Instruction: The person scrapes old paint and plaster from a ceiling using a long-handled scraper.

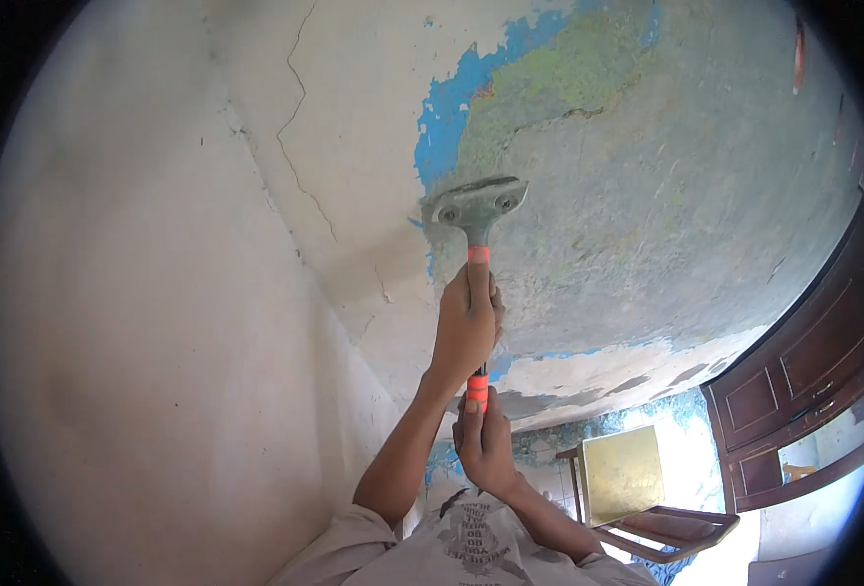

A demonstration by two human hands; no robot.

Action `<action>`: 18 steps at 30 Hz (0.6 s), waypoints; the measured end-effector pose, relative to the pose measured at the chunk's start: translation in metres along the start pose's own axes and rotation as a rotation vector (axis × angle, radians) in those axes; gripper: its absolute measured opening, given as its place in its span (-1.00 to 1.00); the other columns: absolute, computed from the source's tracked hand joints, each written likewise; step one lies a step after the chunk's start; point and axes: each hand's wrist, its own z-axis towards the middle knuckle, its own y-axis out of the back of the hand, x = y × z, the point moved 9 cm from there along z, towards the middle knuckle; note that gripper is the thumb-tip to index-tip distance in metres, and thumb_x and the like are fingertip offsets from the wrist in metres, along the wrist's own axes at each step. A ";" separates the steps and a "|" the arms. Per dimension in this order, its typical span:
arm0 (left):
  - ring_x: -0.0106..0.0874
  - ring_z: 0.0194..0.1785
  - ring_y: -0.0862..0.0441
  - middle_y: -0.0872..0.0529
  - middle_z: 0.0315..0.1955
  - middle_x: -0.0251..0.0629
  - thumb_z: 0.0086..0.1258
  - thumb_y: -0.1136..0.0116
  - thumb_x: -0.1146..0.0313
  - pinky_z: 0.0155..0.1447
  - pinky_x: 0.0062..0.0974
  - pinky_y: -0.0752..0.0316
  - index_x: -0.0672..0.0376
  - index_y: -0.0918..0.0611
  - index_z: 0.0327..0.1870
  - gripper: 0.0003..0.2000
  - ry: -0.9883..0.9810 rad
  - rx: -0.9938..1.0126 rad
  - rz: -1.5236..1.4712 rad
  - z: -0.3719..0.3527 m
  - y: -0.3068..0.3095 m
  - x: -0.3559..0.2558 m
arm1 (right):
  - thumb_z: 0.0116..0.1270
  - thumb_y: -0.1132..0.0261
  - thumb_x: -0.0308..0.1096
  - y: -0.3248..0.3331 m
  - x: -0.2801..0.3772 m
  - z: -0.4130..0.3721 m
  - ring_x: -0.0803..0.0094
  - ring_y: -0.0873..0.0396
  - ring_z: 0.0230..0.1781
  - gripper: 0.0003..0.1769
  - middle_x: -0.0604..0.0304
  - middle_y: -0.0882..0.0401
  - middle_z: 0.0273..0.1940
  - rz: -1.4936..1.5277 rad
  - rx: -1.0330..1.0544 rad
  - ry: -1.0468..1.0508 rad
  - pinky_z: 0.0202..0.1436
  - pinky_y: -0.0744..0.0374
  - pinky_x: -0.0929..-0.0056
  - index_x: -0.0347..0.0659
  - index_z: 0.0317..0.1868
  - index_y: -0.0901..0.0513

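Overhead, scraper [478, 208] in both hands [468, 327]

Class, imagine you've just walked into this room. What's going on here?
A person grips a long-handled scraper with both hands. The left hand is high on the handle and the right hand is at its orange lower end. The blade is pressed flat against a painted surface overhead, right at the border between a scraped grey-green area and the white coat, which is cracked. Blue paint shows along that border. A wooden chair stands at the lower right.
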 end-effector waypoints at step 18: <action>-0.68 -0.73 -0.10 -0.18 -0.70 -0.56 0.67 0.22 -0.20 -0.67 -0.58 0.02 0.06 -0.30 -0.39 -0.48 -0.036 0.027 -0.028 0.001 -0.018 -0.013 | 0.71 0.09 -0.16 0.016 0.020 0.004 0.61 -0.32 -0.64 -0.63 0.29 -0.35 -0.58 -0.053 -0.027 -0.027 -0.57 -0.28 0.49 -0.36 -0.09 -0.38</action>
